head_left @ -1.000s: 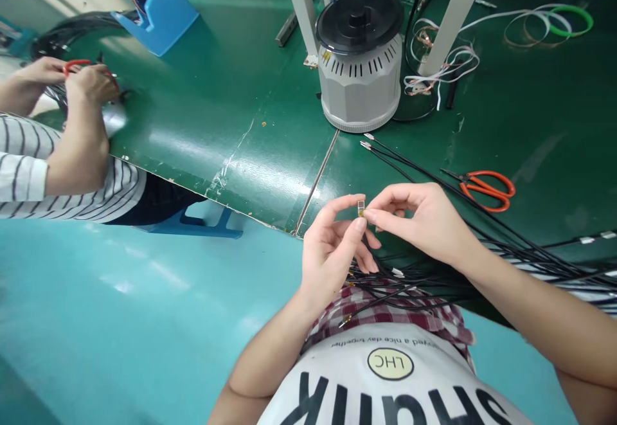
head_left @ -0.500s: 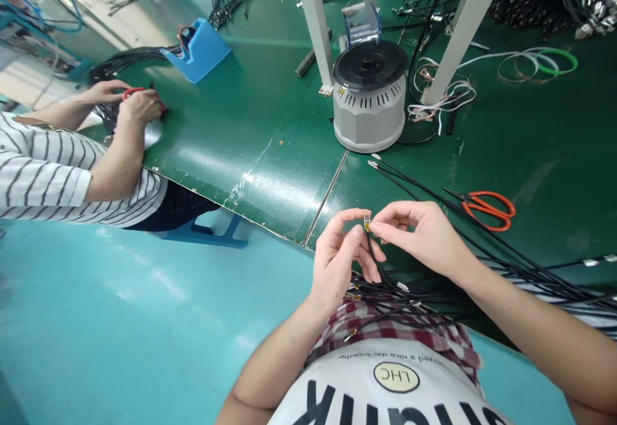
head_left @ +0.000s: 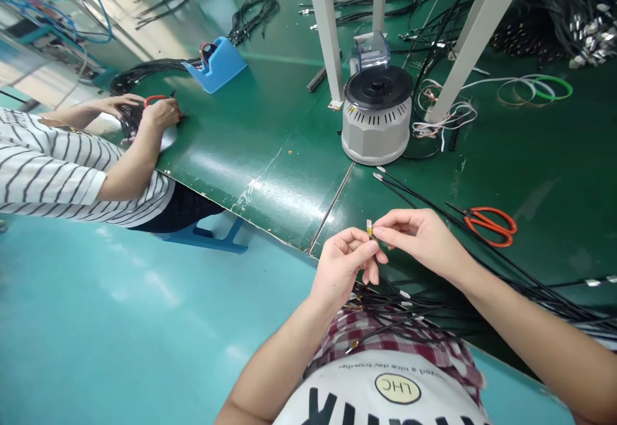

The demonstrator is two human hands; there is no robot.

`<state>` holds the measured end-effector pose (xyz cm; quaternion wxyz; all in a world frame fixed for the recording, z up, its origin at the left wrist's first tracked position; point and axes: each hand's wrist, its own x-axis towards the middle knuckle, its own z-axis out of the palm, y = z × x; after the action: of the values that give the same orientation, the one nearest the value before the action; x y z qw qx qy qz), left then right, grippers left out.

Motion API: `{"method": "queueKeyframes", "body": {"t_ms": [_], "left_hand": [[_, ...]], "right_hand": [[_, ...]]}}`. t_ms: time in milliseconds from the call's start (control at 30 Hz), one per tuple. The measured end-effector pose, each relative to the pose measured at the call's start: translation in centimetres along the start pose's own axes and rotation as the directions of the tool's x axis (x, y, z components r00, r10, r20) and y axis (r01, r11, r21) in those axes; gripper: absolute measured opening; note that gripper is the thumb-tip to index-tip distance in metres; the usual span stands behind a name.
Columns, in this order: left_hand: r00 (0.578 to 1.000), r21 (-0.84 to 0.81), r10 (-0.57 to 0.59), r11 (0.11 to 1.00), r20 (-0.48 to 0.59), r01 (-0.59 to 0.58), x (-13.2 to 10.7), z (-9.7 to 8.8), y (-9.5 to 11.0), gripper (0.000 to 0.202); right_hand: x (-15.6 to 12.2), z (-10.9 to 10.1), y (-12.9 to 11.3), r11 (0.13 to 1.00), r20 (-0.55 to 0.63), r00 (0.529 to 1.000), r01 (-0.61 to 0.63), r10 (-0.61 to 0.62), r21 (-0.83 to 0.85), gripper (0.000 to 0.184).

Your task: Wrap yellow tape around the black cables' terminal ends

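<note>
Centrally, the left hand (head_left: 340,265) pinched a cable end (head_left: 369,227) upright, apparently steadying it for the right hand (head_left: 424,238), also pinching it.

Floor (head_left: 96,322): glossy turquoise, spreading across the lower left, with whitish streaks of reflected light.
Bench top (head_left: 270,116): dark green and shiny, a narrow seam (head_left: 332,206) running to its chipped, scuffed near edge.
Posts (head_left: 326,33): off-white uprights standing on the bench.
Stool (head_left: 214,243): blue, partly hidden, beside the near edge.
Upper left: a pale surface (head_left: 149,45) next to a blurred teal rack (head_left: 60,49).
Light: bright, its glare broadest left of the seam.
</note>
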<state>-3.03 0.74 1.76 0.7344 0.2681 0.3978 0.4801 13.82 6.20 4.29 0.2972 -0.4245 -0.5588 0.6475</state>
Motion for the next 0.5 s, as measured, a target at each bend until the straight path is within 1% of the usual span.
{"method": "queueKeyframes", "body": {"t_ms": [200, 367, 500], "left_hand": [[1.0, -0.004, 0.01, 1.0, -0.008, -0.01, -0.21, 0.18, 0.05, 0.028], [1.0, 0.015, 0.024, 1.0, -0.018, -0.024, -0.36, 0.34, 0.13, 0.03], [0.999, 0.023, 0.046, 0.999, -0.011, -0.045, -0.43, 0.33, 0.11, 0.027]], "right_hand": [[0.12, 0.08, -0.02, 0.999, -0.001, 1.0, -0.02, 0.02, 0.025, 0.024], [0.31, 0.02, 0.17, 1.0, 0.018, 1.0, 0.006, -0.006, 0.026, 0.023], [0.59, -0.12, 0.52, 0.997, 0.036, 0.999, 0.005, -0.008, 0.072, 0.02]]}}
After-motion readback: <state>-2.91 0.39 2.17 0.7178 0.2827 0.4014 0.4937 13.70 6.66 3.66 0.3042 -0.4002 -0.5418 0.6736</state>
